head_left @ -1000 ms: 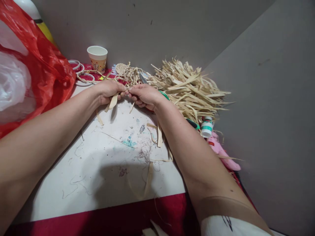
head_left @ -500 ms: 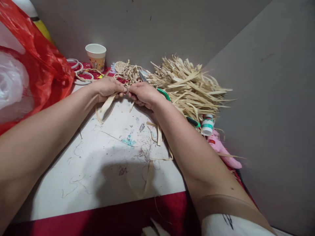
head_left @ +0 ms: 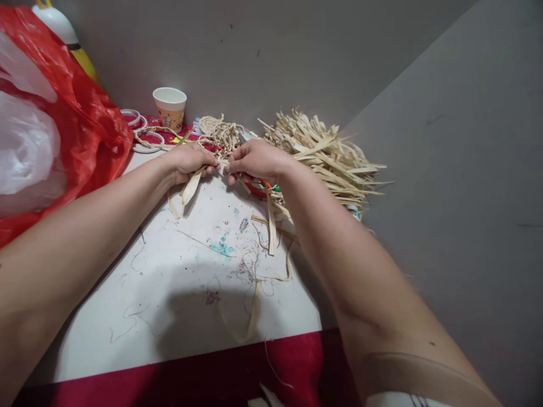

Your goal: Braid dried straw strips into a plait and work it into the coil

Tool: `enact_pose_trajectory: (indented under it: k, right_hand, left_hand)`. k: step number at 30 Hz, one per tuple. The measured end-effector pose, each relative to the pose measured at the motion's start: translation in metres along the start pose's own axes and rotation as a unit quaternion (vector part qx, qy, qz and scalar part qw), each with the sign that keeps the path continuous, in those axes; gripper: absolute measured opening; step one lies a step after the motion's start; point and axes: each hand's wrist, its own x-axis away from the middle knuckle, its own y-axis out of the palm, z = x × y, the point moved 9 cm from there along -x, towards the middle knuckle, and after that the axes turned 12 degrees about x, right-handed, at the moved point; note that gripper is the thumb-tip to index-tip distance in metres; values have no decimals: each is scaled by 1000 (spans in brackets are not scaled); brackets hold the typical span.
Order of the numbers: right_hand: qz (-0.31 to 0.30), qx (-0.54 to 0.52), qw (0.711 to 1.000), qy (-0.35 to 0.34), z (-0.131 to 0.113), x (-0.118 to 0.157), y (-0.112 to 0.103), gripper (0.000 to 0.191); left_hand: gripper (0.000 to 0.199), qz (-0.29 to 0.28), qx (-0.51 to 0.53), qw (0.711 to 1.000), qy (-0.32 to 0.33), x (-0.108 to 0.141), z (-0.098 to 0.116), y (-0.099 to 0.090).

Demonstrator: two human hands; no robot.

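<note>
My left hand [head_left: 192, 161] is closed in a pinch on dried leaf strips, and one broad pale strip [head_left: 192, 186] hangs below its fingers. Close beside it, my right hand [head_left: 259, 161] has its thumb and fingers pinched around the strips' other side. A short span of pale fibre shows between the two hands. Behind them lie a tangle of braided cord [head_left: 227, 135] and a coiled woven disc [head_left: 208, 124]. Scissors with a red-orange handle [head_left: 257, 190] lie partly hidden under my right hand and wrist.
A heap of dried leaf strips [head_left: 335, 158] lies at the right against the wall. Behind my left hand stand a paper cup [head_left: 169, 110] and white rings [head_left: 148, 148]. A red plastic bag [head_left: 95, 124] fills the left. Loose strips [head_left: 272, 232] lie on the white tabletop [head_left: 190, 237].
My right hand has shifted slightly right, away from my left, widening the gap between them. The scissors' red-orange handle now shows, while my right forearm covers most of the white bottle.
</note>
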Motion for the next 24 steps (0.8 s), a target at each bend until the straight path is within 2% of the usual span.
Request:
enact_pose_trajectory:
  k: [3,7,9,11,13,15,18,22,24]
  right_hand:
    - [-2,79,997,-15,-8,0,-4,25]
    - [-30,194,981,7,-12,9,-10,27]
    - [11,233,972,41,-12,17,-28,22]
    - [80,243,965,59,-15,27,-54,14]
    - [126,228,964,53,-19,38,-74,14]
    - [139,211,967,36,-19,48,-85,19]
    - [119,231,965,33,-10,68,-82,16]
    - [73,298,948,86,23,96,-52,19]
    - [90,328,935,100,37,103,-39,30]
  left_hand:
    - [31,3,-15,999,51,0,7,-2]
    - [28,-1,-16,999,48,1,5,-2]
    - [27,0,-8,999,53,1,6,-3]
    - [26,-4,-1,998,56,1,6,-3]
    - [25,-10,1,998,54,1,6,-3]
    - [26,-18,-1,998,53,1,6,-1]
    - [25,-21,-4,998,51,0,6,-1]
    - [23,-11,-7,999,45,0,5,-3]
    - [26,-11,-11,999,46,0,5,-4]
